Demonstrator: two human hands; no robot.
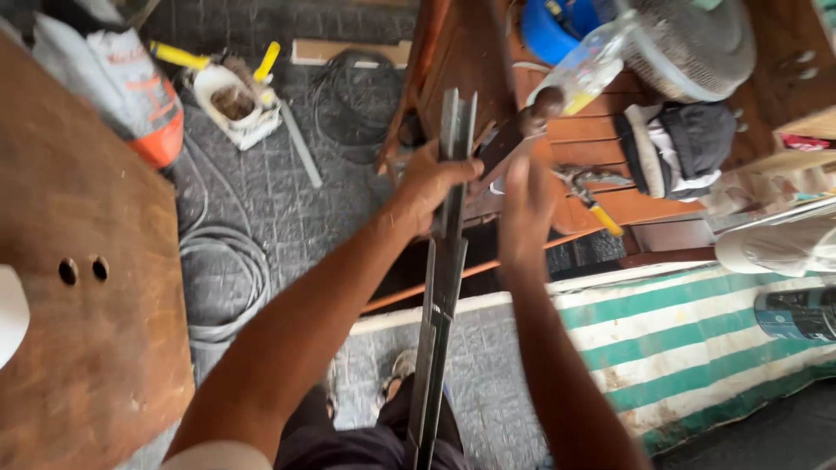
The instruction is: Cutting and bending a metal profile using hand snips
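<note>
Forearms, two, bare, reaching away from the camera over a grey tiled floor (261,200).

Left hand (431,183) was closed around a long grey metal channel strip (441,287) held upright between the arms, near its top. Right hand (525,204) was blurred; grip cannot be told. It sat just beside the strip, below a dark-handled tool (514,135). Wooden bench (610,204) beyond; yellow-handled pliers (592,200) lay on it.

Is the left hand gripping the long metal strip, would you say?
Yes, the left hand is closed around the metal strip.
</note>
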